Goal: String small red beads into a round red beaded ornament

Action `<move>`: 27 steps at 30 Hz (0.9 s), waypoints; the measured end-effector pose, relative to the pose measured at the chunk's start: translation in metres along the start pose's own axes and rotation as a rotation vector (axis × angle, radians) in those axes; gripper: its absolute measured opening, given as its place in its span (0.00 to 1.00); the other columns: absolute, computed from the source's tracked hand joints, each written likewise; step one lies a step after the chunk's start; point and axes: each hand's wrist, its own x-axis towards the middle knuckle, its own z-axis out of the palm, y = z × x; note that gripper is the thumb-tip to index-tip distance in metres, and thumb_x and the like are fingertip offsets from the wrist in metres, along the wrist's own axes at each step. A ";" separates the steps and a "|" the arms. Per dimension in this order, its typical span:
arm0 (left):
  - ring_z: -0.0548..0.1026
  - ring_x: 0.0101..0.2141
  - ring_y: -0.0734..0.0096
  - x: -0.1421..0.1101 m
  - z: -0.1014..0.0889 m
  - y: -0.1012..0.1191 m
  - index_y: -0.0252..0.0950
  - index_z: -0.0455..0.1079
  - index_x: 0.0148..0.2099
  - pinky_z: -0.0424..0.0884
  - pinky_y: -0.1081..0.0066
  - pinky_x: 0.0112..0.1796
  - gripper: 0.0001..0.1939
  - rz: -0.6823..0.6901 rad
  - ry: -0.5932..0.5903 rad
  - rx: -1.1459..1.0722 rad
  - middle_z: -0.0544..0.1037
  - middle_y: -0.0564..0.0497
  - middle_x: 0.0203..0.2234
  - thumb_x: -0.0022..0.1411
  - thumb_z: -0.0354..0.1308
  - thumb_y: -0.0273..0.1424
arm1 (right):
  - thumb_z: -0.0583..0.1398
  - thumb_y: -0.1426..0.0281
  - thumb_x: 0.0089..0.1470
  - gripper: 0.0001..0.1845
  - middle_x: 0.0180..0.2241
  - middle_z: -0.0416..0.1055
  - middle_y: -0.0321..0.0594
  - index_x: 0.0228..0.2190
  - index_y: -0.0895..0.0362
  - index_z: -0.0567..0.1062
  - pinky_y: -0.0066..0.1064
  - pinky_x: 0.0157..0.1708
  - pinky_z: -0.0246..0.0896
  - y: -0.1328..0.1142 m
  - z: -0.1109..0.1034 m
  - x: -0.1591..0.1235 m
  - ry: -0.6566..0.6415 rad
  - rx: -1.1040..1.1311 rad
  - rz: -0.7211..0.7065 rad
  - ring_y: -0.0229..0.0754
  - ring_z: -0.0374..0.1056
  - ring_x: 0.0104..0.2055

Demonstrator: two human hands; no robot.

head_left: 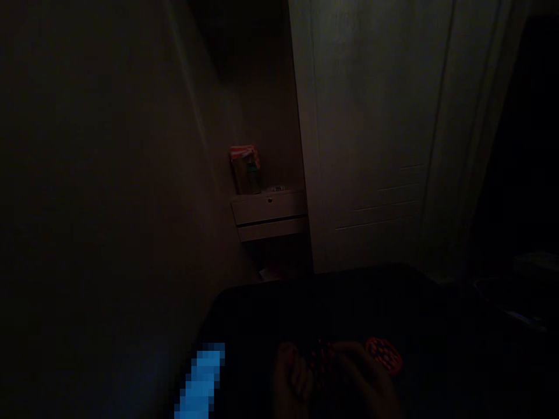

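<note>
The room is very dark. My left hand (293, 375) is closed at the bottom middle, its fingers curled in; whatever it may hold is hidden. Close by on the right, my right hand (364, 372) has its fingers pinched at the edge of a dark piece with red spots (322, 358), which lies between both hands. Its kind cannot be made out. Just beyond my right hand, a round, flat, red-rimmed piece with a red openwork pattern (384, 355) rests on the dark surface (332, 302).
A glowing blue pixelated patch (200, 381) is at lower left. Ahead stands a pale wardrobe door (367, 128) beside a niche with a drawer unit (271, 210). A box with a red-and-white striped top (242, 169) sits on the drawers. A wall (105, 174) runs along the left.
</note>
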 end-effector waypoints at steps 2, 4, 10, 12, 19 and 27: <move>0.52 0.11 0.86 0.001 0.000 0.000 0.38 0.57 0.22 0.44 0.78 0.16 0.28 0.004 -0.011 0.009 0.57 0.63 0.09 0.39 0.76 0.40 | 0.67 0.46 0.46 0.23 0.39 0.83 0.42 0.34 0.52 0.84 0.35 0.48 0.72 0.000 0.001 0.000 0.027 -0.012 -0.012 0.54 0.76 0.46; 0.52 0.11 0.86 0.001 0.001 0.000 0.38 0.58 0.22 0.43 0.78 0.16 0.28 0.008 -0.022 0.008 0.57 0.63 0.09 0.38 0.77 0.41 | 0.67 0.46 0.46 0.23 0.38 0.83 0.42 0.34 0.52 0.84 0.34 0.45 0.73 0.000 0.002 0.001 0.021 -0.009 -0.016 0.53 0.77 0.44; 0.52 0.11 0.86 0.001 0.000 0.000 0.38 0.58 0.23 0.43 0.78 0.16 0.25 -0.010 -0.038 -0.003 0.55 0.64 0.09 0.43 0.74 0.39 | 0.67 0.48 0.46 0.21 0.36 0.82 0.41 0.33 0.51 0.83 0.32 0.44 0.73 0.000 0.002 0.001 0.028 0.004 -0.026 0.52 0.77 0.43; 0.52 0.11 0.85 0.002 0.000 0.000 0.38 0.58 0.23 0.44 0.78 0.16 0.25 -0.008 -0.033 0.001 0.55 0.64 0.09 0.42 0.74 0.41 | 0.67 0.47 0.46 0.22 0.36 0.82 0.42 0.33 0.51 0.83 0.33 0.43 0.74 -0.001 0.002 0.001 0.019 0.014 -0.029 0.52 0.77 0.42; 0.52 0.11 0.85 0.003 0.001 0.000 0.38 0.58 0.21 0.46 0.78 0.15 0.27 0.009 -0.017 0.036 0.56 0.64 0.09 0.39 0.76 0.42 | 0.68 0.50 0.47 0.19 0.35 0.82 0.40 0.33 0.51 0.83 0.32 0.41 0.74 -0.005 0.003 0.000 -0.007 0.044 -0.017 0.51 0.77 0.41; 0.52 0.11 0.86 -0.002 0.004 0.000 0.37 0.58 0.20 0.45 0.78 0.15 0.29 0.015 -0.017 0.025 0.57 0.64 0.09 0.37 0.77 0.43 | 0.68 0.50 0.48 0.19 0.35 0.82 0.40 0.33 0.52 0.82 0.31 0.39 0.73 -0.005 0.004 -0.001 -0.031 0.061 0.002 0.51 0.77 0.41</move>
